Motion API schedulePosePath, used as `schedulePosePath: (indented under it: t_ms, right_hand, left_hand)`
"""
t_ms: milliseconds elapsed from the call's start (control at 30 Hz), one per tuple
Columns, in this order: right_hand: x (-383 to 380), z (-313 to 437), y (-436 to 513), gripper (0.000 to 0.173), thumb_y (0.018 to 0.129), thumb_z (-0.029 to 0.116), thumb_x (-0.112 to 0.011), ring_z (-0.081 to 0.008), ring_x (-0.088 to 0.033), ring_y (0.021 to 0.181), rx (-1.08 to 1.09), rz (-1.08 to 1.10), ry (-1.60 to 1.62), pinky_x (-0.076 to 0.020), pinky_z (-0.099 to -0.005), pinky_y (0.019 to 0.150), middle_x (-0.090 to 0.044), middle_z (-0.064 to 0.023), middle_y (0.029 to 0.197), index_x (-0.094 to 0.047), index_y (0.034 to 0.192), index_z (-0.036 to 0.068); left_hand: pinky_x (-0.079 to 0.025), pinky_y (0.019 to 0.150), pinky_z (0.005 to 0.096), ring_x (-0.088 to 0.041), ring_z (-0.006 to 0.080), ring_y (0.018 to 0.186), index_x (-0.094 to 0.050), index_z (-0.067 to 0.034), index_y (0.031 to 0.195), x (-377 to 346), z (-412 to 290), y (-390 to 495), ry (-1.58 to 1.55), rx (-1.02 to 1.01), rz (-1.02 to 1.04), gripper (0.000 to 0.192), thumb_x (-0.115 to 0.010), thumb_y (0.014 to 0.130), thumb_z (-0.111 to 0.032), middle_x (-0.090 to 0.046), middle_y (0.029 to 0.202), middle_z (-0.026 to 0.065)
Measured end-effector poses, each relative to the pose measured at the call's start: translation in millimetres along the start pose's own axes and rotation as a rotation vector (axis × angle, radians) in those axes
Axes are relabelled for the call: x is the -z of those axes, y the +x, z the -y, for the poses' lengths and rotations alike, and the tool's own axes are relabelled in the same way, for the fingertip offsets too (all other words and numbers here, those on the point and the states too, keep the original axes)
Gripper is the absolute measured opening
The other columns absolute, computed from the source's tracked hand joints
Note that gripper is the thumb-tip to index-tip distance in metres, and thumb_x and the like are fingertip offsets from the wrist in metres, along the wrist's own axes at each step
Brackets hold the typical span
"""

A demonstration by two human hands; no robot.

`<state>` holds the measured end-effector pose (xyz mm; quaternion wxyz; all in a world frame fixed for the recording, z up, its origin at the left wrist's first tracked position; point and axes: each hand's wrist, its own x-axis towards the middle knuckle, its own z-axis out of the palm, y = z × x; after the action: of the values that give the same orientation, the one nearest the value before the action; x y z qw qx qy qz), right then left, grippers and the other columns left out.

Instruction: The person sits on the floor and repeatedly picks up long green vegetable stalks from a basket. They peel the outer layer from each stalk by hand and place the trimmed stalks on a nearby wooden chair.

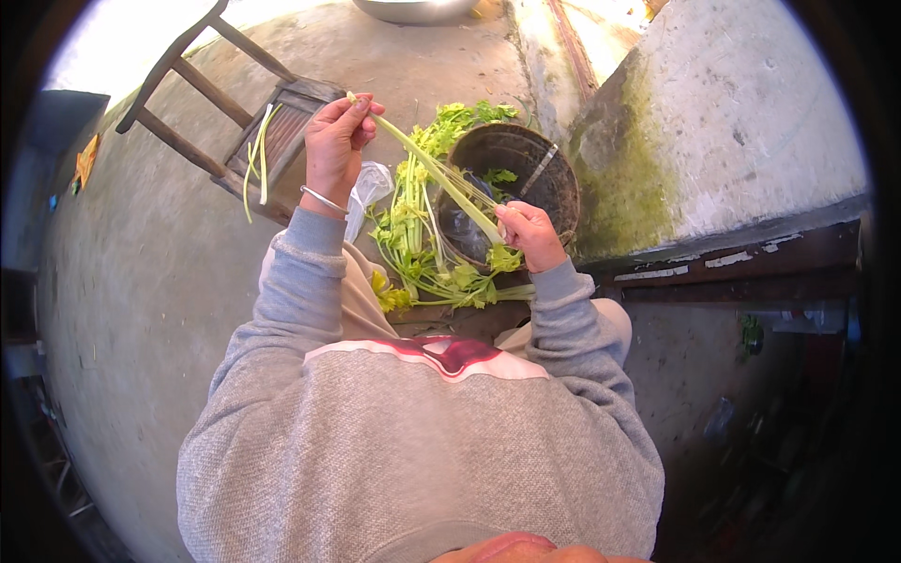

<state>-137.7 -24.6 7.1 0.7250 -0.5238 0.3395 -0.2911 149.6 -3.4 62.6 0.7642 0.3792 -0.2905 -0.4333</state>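
Observation:
A pale green celery stalk (429,167) stretches diagonally between my two hands. My left hand (341,127), with a bangle at the wrist, pinches its whitish end, up and to the left. My right hand (529,232) grips thin celery strings (473,184), drawn out taut beside the stalk, close to its leafy end. Under that hand is a dark, worn bucket (559,179) with some leaves and what looks like plastic film inside. A heap of leafy celery (415,218) lies on the ground along the bucket's left side and front.
To the left stands a small wooden chair (281,130) with a few stripped celery stalks (262,151) on its seat. A clear plastic bag (369,184) lies between chair and celery. A mossy concrete wall (711,127) rises at right. A metal basin (415,8) sits at the far edge.

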Motion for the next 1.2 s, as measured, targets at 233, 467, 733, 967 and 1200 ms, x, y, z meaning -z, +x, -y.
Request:
schedulePosePath:
  t_ms: [233, 467, 733, 967, 1200]
  right_hand:
    - [16.5, 11.6, 3.7, 0.03, 0.088, 0.019, -0.056, -0.0042, -0.038, 0.05, 0.009, -0.042, -0.01, -0.028, -0.0202, 0.047, -0.043, 0.0039, 0.055, -0.048, 0.061, 0.01]
    - [47.2, 15.5, 3.7, 0.032, 0.088, 0.019, -0.056, -0.0048, -0.035, 0.048, 0.044, -0.098, 0.071, -0.0242, -0.0207, 0.043, -0.044, 0.0015, 0.055, -0.044, 0.059, 0.011]
    - [66.6, 17.2, 4.7, 0.032, 0.086, 0.018, -0.056, -0.006, -0.031, 0.043, 0.047, -0.165, 0.093, -0.024, -0.0215, 0.04, -0.044, 0.0, 0.054, -0.043, 0.058, 0.01]
    - [97.4, 24.5, 3.9, 0.032, 0.086, 0.017, -0.055, -0.0073, -0.029, 0.039, 0.107, -0.253, 0.372, -0.0224, -0.0232, 0.037, -0.044, -0.0015, 0.052, -0.041, 0.058, 0.012]
    - [108.8, 31.2, 0.7, 0.031, 0.087, 0.021, -0.053, -0.0088, -0.028, 0.038, 0.184, -0.45, 0.443, -0.0212, -0.0254, 0.038, -0.042, -0.0012, 0.05, -0.041, 0.059, 0.013]
  left_hand:
    - [-0.045, 0.052, 0.0157, -0.054, 0.0076, 0.059, -0.061, 0.005, 0.098, 38.3, -25.7, 17.8, -0.019, -0.135, -0.132, 0.016, -0.06, 0.086, -0.006, -0.065, 0.083, 0.0127]
    - [-0.047, 0.051, 0.0142, -0.053, 0.0082, 0.058, -0.06, 0.006, 0.098, 80.2, -50.9, 30.1, -0.092, -0.204, -0.304, 0.017, -0.061, 0.084, -0.003, -0.065, 0.084, 0.0153]
    - [-0.046, 0.05, 0.0148, -0.054, 0.008, 0.057, -0.06, 0.005, 0.093, 109.8, -59.6, 35.7, -0.14, -0.282, -0.431, 0.012, -0.061, 0.084, -0.003, -0.064, 0.083, 0.0143]
    - [-0.046, 0.049, 0.0145, -0.053, 0.0074, 0.056, -0.059, 0.005, 0.093, 143.5, -81.1, 33.4, -0.148, -0.412, -0.522, 0.012, -0.06, 0.085, -0.003, -0.064, 0.084, 0.0138]
    - [-0.046, 0.051, 0.0147, -0.054, 0.0075, 0.058, -0.059, 0.002, 0.088, 146.3, -86.9, 30.1, -0.021, -0.506, -0.581, 0.007, -0.06, 0.085, -0.004, -0.064, 0.083, 0.0117]
